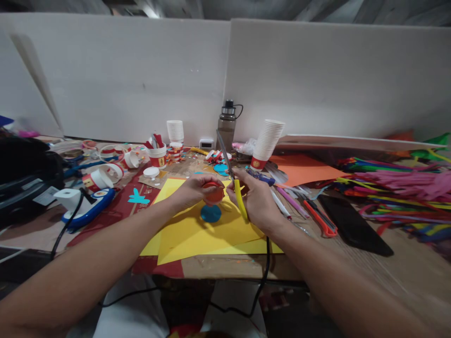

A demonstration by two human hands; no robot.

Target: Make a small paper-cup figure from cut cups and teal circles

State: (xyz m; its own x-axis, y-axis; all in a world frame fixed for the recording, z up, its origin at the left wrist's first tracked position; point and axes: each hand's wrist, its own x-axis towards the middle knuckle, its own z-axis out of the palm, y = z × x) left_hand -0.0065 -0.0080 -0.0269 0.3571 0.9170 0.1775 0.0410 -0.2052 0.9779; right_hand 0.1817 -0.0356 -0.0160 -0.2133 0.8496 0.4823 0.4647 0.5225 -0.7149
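Note:
My left hand (196, 190) is closed on an orange-red disc (213, 195), held above yellow paper. In my right hand (258, 199) are scissors with yellow handles (241, 202); their metal blades point up and away, to the right of the disc. Below the disc, a blue circle (211, 213) lies on the yellow paper (190, 241). The fingertips of my right hand are close to the disc's right edge; whether they touch it I cannot tell.
Behind stand a bottle (226, 126), stacked paper cups (268, 143) and a cup of tools (157, 156). Pens (291, 203), an orange cutter (320, 219) and a black phone (355, 225) lie right, beside colourful pipe cleaners (408, 185). A blue-and-white device (88, 211) sits left.

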